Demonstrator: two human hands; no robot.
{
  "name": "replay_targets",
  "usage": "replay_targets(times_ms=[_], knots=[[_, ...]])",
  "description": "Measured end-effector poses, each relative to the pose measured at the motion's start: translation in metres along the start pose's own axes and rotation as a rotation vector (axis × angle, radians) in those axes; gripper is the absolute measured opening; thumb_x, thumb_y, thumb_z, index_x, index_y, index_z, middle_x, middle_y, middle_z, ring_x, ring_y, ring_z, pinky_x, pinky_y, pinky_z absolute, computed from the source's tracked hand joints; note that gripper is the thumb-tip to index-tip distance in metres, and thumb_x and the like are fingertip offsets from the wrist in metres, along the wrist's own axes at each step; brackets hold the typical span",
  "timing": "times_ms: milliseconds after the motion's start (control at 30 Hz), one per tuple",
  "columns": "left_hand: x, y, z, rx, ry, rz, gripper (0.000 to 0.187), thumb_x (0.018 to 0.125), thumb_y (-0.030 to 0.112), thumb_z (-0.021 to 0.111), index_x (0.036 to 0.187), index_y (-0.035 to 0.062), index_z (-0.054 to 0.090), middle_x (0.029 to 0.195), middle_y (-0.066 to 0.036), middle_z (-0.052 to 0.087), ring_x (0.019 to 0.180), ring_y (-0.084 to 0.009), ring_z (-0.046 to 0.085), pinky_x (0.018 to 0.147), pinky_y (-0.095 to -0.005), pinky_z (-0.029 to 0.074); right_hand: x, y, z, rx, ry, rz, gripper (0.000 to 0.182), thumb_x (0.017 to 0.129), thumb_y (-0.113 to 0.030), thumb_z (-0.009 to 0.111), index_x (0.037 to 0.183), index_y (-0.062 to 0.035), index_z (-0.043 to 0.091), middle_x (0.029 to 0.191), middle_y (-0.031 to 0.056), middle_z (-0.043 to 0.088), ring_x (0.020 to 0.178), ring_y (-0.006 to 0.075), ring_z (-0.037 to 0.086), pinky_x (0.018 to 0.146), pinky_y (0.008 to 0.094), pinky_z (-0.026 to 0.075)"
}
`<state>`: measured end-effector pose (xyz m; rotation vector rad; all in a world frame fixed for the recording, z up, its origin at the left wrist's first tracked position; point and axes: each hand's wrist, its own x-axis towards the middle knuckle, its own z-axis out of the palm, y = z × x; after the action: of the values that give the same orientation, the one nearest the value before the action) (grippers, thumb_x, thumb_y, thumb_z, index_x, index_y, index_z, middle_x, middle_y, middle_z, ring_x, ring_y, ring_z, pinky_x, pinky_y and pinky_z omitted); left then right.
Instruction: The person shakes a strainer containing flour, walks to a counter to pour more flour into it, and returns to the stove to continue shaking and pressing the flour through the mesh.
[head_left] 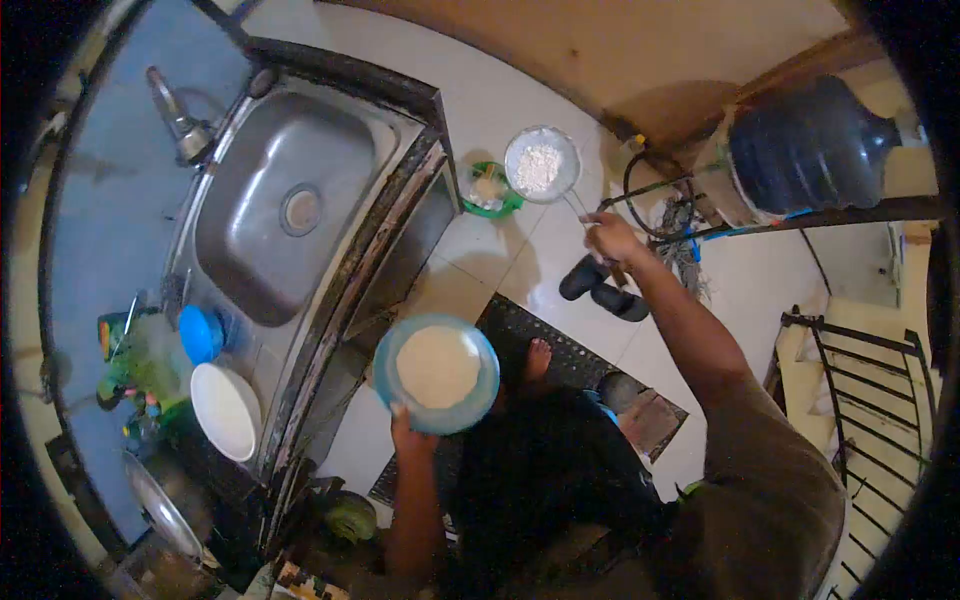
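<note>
My left hand (408,432) grips the near rim of a light blue bowl (487,395) that holds pale, fine powder (438,367). Farther forward and to the right, my right hand (612,240) is closed round the handle of a round sieve (568,150). White lumpy bits (538,168) lie in the sieve. Below and just left of the sieve, a green basket (497,208) with pale contents stands on the floor. The bowl and the sieve are apart.
At the left is a steel sink (250,250) with a faucet (192,138). A white bowl (226,410) and a blue tub (201,335) stand on the counter. Black slippers (603,290) lie on the floor; a large dark water bottle (805,145) is at the upper right.
</note>
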<state>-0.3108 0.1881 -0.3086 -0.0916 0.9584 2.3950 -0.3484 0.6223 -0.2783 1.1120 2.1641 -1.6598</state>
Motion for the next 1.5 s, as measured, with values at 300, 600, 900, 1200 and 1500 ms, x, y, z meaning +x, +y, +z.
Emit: replay_targets(times_ms=[300, 600, 900, 1200, 1500], knots=[[-0.056, -0.031, -0.081, -0.101, 0.396, -0.098, 0.067, 0.088, 0.048, 0.038, 0.138, 0.0072, 0.02, 0.138, -0.016, 0.028, 0.124, -0.0368, 0.032, 0.1, -0.0541, 0.029, 0.216, 0.102, 0.126, -0.695, 0.319, -0.151, 0.043, 0.075, -0.01, 0.047, 0.117, 0.0007, 0.048, 0.088, 0.0216, 0.062, 0.082, 0.0329, 0.062, 0.074, 0.0422, 0.049], [-0.064, -0.036, -0.078, -0.052, 0.539, -0.215, 0.084, 0.078, 0.06, 0.049, 0.137, 0.0076, 0.02, 0.138, -0.014, 0.028, 0.124, -0.0345, 0.032, 0.1, -0.0534, 0.029, 0.228, 0.12, 0.175, -0.786, 0.323, -0.141, 0.051, 0.079, -0.012, 0.045, 0.128, -0.0018, 0.036, 0.098, 0.022, 0.055, 0.089, 0.0374, 0.058, 0.075, 0.0451, 0.049], [-0.058, -0.027, -0.056, 0.028, 0.438, -0.279, 0.077, 0.082, 0.059, 0.044, 0.137, 0.0093, 0.022, 0.138, -0.015, 0.029, 0.123, -0.0351, 0.033, 0.101, -0.0543, 0.028, 0.246, 0.169, 0.163, -0.718, 0.48, -0.472, 0.048, 0.079, -0.012, 0.046, 0.127, -0.0062, 0.042, 0.085, 0.0199, 0.055, 0.076, 0.035, 0.057, 0.067, 0.0416, 0.049], [-0.015, -0.035, -0.012, 0.091, 0.495, -0.204, 0.057, 0.091, 0.039, 0.041, 0.135, 0.0066, 0.026, 0.135, -0.013, 0.035, 0.121, -0.0299, 0.038, 0.102, -0.0482, 0.029, 0.107, 0.121, 0.068, 0.822, -0.223, 0.07, 0.034, 0.078, -0.007, 0.054, 0.112, -0.0032, 0.055, 0.071, 0.0069, 0.057, 0.052, 0.0114, 0.049, 0.043, 0.0252, 0.04], [0.069, -0.028, 0.116, 0.337, 0.052, -0.358, 0.047, 0.092, 0.027, 0.042, 0.133, 0.0098, 0.03, 0.132, -0.013, 0.039, 0.118, -0.0298, 0.042, 0.096, -0.0479, 0.037, -0.268, -0.016, -0.083, 0.526, -0.084, -0.013, 0.048, 0.078, -0.002, 0.048, 0.126, -0.0051, 0.047, 0.067, 0.0016, 0.056, 0.055, 0.0091, 0.051, 0.048, 0.0237, 0.042]])
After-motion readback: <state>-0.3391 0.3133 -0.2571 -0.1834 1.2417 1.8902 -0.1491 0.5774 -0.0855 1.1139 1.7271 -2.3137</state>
